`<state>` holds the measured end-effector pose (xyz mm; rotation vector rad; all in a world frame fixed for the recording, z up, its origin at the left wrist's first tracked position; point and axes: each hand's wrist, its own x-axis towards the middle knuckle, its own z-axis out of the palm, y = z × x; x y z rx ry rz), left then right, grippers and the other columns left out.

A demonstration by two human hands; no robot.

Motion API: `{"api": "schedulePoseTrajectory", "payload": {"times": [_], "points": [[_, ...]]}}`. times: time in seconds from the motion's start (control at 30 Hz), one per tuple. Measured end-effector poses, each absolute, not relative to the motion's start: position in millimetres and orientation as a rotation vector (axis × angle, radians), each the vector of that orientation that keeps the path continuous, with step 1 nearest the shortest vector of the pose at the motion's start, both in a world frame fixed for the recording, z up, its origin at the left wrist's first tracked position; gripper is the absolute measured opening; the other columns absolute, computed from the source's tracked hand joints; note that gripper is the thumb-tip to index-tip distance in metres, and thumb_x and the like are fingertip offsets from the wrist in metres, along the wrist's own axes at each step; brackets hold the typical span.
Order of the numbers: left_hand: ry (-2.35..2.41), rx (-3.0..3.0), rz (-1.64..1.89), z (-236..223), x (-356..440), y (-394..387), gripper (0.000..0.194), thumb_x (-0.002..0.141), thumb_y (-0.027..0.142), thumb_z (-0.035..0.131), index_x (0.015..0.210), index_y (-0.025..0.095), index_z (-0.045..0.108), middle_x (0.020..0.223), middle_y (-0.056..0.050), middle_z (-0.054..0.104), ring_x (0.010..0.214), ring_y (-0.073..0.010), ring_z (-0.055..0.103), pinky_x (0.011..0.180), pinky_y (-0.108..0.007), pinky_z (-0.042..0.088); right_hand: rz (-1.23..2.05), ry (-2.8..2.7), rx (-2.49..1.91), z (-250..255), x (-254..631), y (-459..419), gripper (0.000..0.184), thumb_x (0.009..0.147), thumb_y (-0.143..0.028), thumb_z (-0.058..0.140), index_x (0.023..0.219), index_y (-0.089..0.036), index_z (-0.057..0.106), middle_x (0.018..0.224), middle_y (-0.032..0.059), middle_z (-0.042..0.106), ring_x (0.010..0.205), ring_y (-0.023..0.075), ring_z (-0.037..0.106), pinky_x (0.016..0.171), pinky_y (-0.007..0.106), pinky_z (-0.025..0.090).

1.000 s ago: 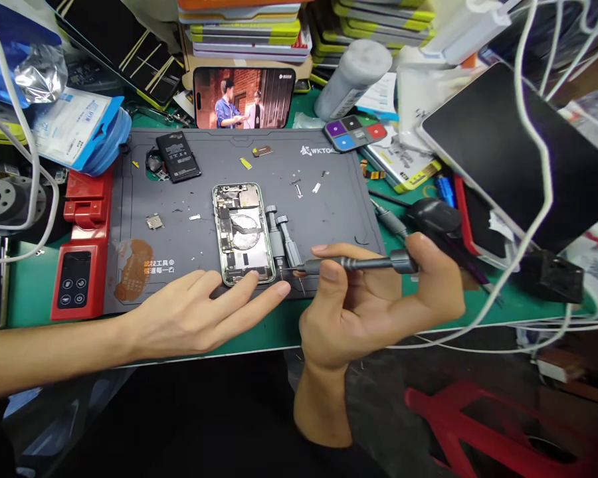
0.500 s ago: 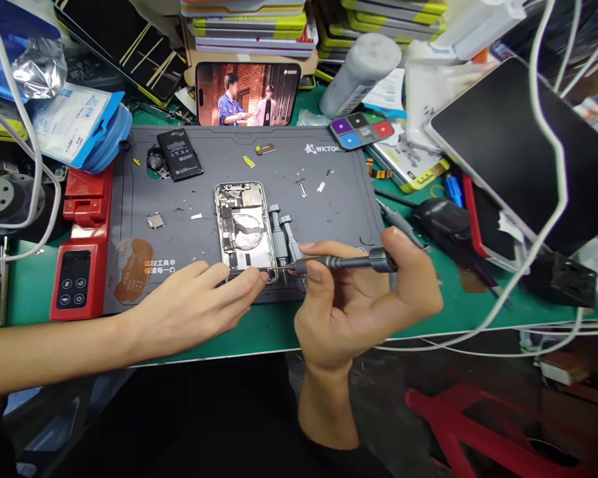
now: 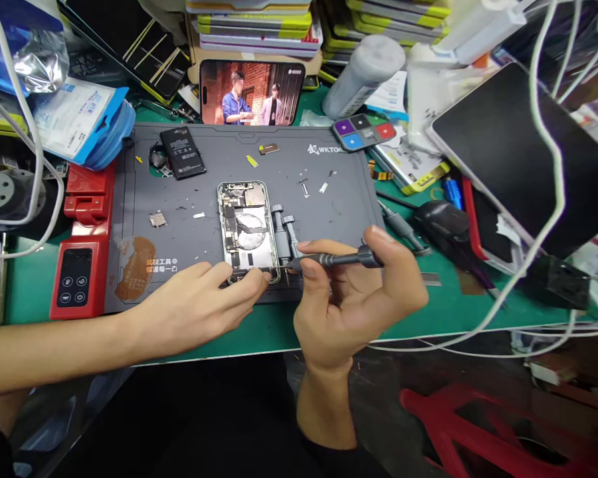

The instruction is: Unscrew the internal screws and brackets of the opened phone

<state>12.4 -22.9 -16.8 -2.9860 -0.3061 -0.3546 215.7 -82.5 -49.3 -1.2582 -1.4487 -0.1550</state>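
An opened phone (image 3: 250, 232) lies on the grey work mat (image 3: 179, 199), its circuit boards and round coil bare. My left hand (image 3: 214, 299) is closed at its bottom edge, thumb and fingers holding the frame and covering the lower left corner. In my right hand (image 3: 349, 305) is a dark grey screwdriver (image 3: 336, 260), gripped between thumb and fingers with the index finger against its end cap. Its thin tip points left at the phone's lower right edge; whether it touches a screw is too small to tell. Two more grey screwdrivers (image 3: 281, 232) lie right beside the phone.
A black battery (image 3: 183, 154) and small metal parts (image 3: 305, 188) are scattered on the mat. Behind it, another phone (image 3: 252, 93) plays a video. A red device (image 3: 82, 272) stands left. A white cable (image 3: 561, 166), a bottle (image 3: 363, 76) and a dark tablet-like panel (image 3: 518, 159) crowd the right.
My right hand and the rear of the screwdriver have shifted slightly left, with the tip still by the phone's edge. My left hand keeps its hold. The whole view has drifted a little.
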Motion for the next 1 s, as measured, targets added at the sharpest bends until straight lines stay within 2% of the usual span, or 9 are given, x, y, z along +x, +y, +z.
{"api": "schedulePoseTrajectory", "payload": {"times": [0.2,0.3,0.4,0.47,0.53,0.6,0.73,0.83,1.0], "points": [[-0.29,-2.973,-0.349,-19.2,11.1,-23.5,0.033,0.104,0.026,0.059,0.132,0.012,0.067,0.136,-0.007,0.06,0.082,-0.0172,0.05,0.061,-0.035,0.048,-0.218,-1.546,-1.227,-49.0,215.3,-85.6,0.076,0.09,-0.004,0.065,0.158,-0.027,0.039,0.139,0.0112,0.062,0.1,0.0191,0.078,0.086,0.038,0.07],[-0.304,-2.973,-0.345,-20.5,10.5,-24.2,0.032,0.104,0.026,0.059,0.132,0.013,0.068,0.138,-0.007,0.058,0.083,-0.017,0.049,0.06,-0.035,0.046,-0.284,-1.56,-1.239,-51.0,216.4,-86.6,0.075,0.09,-0.009,0.07,0.157,-0.028,0.043,0.135,0.0097,0.067,0.093,0.0186,0.079,0.08,0.037,0.069],[-0.316,-2.972,-0.352,-21.4,10.6,-25.0,0.032,0.105,0.026,0.058,0.133,0.014,0.067,0.138,-0.007,0.057,0.084,-0.0168,0.049,0.061,-0.034,0.045,-0.324,-1.532,-1.266,-51.7,217.4,-87.1,0.063,0.097,-0.021,0.067,0.156,-0.028,0.047,0.129,0.0093,0.072,0.092,0.0207,0.079,0.077,0.039,0.067],[-0.316,-2.971,-0.35,-21.8,10.9,-25.3,0.032,0.105,0.026,0.057,0.133,0.014,0.067,0.139,-0.007,0.056,0.085,-0.0165,0.049,0.061,-0.034,0.045,-0.35,-1.496,-1.269,-50.7,217.9,-87.3,0.054,0.101,-0.02,0.06,0.154,-0.028,0.052,0.124,0.0088,0.075,0.092,0.0213,0.08,0.075,0.038,0.067],[-0.316,-2.968,-0.339,-22.2,10.9,-25.6,0.032,0.105,0.026,0.057,0.133,0.014,0.067,0.14,-0.007,0.055,0.085,-0.016,0.049,0.061,-0.034,0.045,-0.44,-1.475,-1.293,-48.9,218.5,-87.3,0.054,0.098,-0.017,0.065,0.15,-0.029,0.057,0.119,0.0071,0.078,0.087,0.0198,0.078,0.071,0.035,0.065],[-0.318,-2.959,-0.331,-22.6,10.6,-25.7,0.032,0.105,0.026,0.057,0.133,0.015,0.067,0.14,-0.007,0.055,0.084,-0.0154,0.05,0.06,-0.034,0.045,-0.476,-1.457,-1.316,-47.0,219.0,-87.0,0.055,0.094,-0.017,0.071,0.147,-0.03,0.061,0.115,0.0063,0.078,0.087,0.0202,0.077,0.07,0.035,0.064],[-0.309,-2.939,-0.33,-22.7,9.8,-25.3,0.032,0.105,0.027,0.056,0.133,0.015,0.067,0.139,-0.009,0.055,0.084,-0.0145,0.051,0.06,-0.034,0.043,-0.419,-1.453,-1.252,-44.9,218.8,-86.0,0.051,0.096,-0.014,0.067,0.145,-0.031,0.062,0.111,0.0048,0.078,0.088,0.0194,0.076,0.07,0.035,0.064],[-0.284,-2.919,-0.321,-21.6,9.2,-25.0,0.031,0.105,0.026,0.056,0.131,0.016,0.069,0.14,-0.009,0.055,0.085,-0.0148,0.053,0.059,-0.033,0.042,-0.48,-1.458,-1.273,-45.0,218.3,-86.1,0.047,0.097,-0.022,0.069,0.143,-0.029,0.065,0.111,0.0061,0.079,0.09,0.0199,0.075,0.069,0.034,0.062],[-0.257,-2.872,-0.299,-18.6,8.8,-26.6,0.04,0.104,0.024,0.055,0.142,0.011,0.063,0.14,-0.012,0.055,0.085,-0.0155,0.053,0.06,-0.032,0.043,-0.526,-1.44,-1.316,-45.0,218.6,-86.6,0.043,0.1,-0.021,0.064,0.141,-0.029,0.066,0.108,0.0049,0.079,0.083,0.0189,0.075,0.072,0.036,0.061]]}}
